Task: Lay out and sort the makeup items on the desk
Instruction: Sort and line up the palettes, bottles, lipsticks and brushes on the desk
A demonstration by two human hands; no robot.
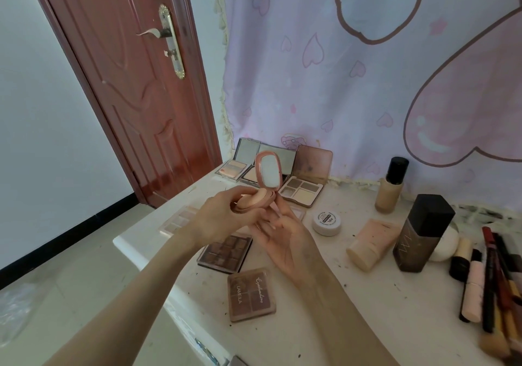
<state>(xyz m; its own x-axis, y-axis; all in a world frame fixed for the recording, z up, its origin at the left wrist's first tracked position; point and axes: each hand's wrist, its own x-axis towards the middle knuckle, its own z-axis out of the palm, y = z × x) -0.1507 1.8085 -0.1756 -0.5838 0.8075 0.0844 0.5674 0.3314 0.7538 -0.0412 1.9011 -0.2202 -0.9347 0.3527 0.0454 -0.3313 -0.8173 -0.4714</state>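
Head view: pink compact (261, 189) held above worktop (324, 295), near its left end, in front of open palettes (282, 173) at the back. Oval case, lid up, mirror facing camera, peach puff in base. Lid's long axis near upright, tilted slightly right. Left hand (223, 217) grip clenched round base. Right hand (285, 241) palm up below it, fingers relaxed, fingertips at base.
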